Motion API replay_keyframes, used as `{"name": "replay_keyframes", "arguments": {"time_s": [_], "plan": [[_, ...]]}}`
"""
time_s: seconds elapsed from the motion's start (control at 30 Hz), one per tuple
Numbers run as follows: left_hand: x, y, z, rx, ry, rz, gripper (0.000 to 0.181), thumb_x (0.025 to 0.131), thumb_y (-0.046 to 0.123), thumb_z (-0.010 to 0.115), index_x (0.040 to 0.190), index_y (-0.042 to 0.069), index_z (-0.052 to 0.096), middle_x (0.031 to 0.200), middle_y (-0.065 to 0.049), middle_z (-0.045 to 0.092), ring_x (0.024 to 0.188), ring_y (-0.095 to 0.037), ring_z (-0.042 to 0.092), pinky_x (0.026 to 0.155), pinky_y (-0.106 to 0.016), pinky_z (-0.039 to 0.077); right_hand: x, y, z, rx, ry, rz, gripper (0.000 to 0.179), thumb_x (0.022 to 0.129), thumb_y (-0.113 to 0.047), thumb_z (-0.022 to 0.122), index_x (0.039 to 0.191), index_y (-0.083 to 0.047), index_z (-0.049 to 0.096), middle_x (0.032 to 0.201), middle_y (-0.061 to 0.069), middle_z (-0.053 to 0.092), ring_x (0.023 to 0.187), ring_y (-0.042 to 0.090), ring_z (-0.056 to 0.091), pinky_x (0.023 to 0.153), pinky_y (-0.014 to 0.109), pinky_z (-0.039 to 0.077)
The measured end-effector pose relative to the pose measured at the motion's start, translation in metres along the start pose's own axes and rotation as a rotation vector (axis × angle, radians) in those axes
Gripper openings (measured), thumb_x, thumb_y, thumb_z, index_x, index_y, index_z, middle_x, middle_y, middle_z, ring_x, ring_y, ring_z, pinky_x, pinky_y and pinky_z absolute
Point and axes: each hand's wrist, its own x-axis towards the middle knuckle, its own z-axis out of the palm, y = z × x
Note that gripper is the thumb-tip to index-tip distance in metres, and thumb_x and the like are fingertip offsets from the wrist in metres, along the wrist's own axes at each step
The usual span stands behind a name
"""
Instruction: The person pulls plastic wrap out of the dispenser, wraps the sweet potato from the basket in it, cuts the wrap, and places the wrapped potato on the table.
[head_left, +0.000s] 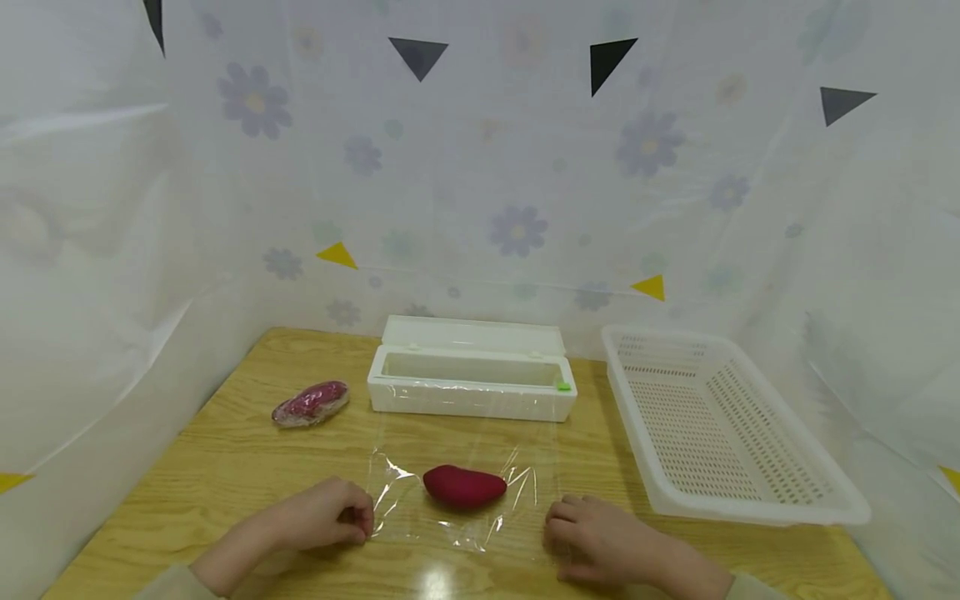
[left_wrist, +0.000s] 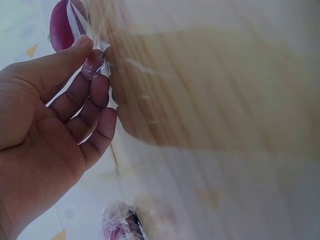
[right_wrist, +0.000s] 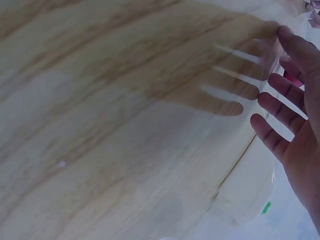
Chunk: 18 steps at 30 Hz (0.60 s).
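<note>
A dark red sweet potato [head_left: 465, 487] lies on a sheet of clear plastic wrap [head_left: 420, 529] spread on the table. The wrap runs forward to a white wrap dispenser [head_left: 472, 403] with its lid raised. My left hand [head_left: 324, 514] pinches the near left edge of the wrap between thumb and index finger; the left wrist view shows film at those fingertips. My right hand [head_left: 600, 537] rests at the near right edge, with its fingers [right_wrist: 275, 135] fairly straight and spread in the right wrist view. A second sweet potato [head_left: 311, 404], wrapped in film, lies at the left.
A white plastic basket [head_left: 652, 475] with slotted walls stands at the right of the wooden table [head_left: 217, 467]. A small green slider [head_left: 564, 386] sits at the dispenser's right end. Pale flowered sheeting [head_left: 480, 167] encloses the table at the back and sides.
</note>
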Motion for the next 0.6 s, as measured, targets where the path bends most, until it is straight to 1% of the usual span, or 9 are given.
{"name": "replay_keyframes", "arguments": {"time_s": [0.17,0.27,0.33,0.5,0.6], "plan": [[0.0,-0.001,0.0,-0.002,-0.001,-0.007,0.009,0.084,0.015,0.069,0.08,0.02,0.063,0.075,0.017,0.058,0.067,0.005,0.05,0.061,-0.018,0.046,0.003,0.001,0.0,-0.013,0.008,-0.049,0.018,0.078,-0.032,0.073,0.087,-0.025,0.06,0.095,-0.013,0.054,0.086,0.002,0.049,0.068,0.017,0.041],[0.001,-0.002,0.001,-0.005,-0.002,-0.016,0.01,0.084,0.014,0.069,0.08,0.021,0.063,0.076,0.017,0.058,0.068,0.004,0.05,0.062,-0.018,0.046,0.003,0.002,0.0,0.001,0.011,-0.068,0.014,0.08,-0.028,0.073,0.084,-0.027,0.059,0.094,-0.014,0.054,0.086,0.002,0.05,0.069,0.017,0.041],[0.001,-0.002,0.0,-0.002,-0.001,-0.015,0.01,0.084,0.014,0.069,0.08,0.021,0.063,0.076,0.018,0.058,0.068,0.004,0.051,0.062,-0.018,0.047,0.004,0.002,-0.001,0.031,0.02,-0.072,0.013,0.08,-0.026,0.072,0.084,-0.026,0.06,0.093,-0.013,0.054,0.085,0.001,0.05,0.071,0.015,0.041],[0.001,0.0,-0.003,0.006,0.015,0.016,0.01,0.083,0.014,0.07,0.08,0.021,0.064,0.077,0.018,0.059,0.069,0.004,0.051,0.063,-0.018,0.047,0.007,0.004,-0.007,0.124,0.085,-0.066,0.007,0.085,-0.02,0.068,0.085,-0.021,0.061,0.09,-0.012,0.055,0.082,-0.001,0.051,0.076,0.01,0.043],[0.002,0.0,-0.006,0.003,0.028,0.036,0.011,0.082,0.013,0.071,0.079,0.021,0.065,0.077,0.017,0.06,0.07,0.004,0.052,0.063,-0.019,0.048,0.009,0.007,-0.013,0.137,0.133,-0.065,0.007,0.084,-0.016,0.068,0.085,-0.019,0.062,0.09,-0.011,0.056,0.082,-0.001,0.052,0.077,0.01,0.043]]}}
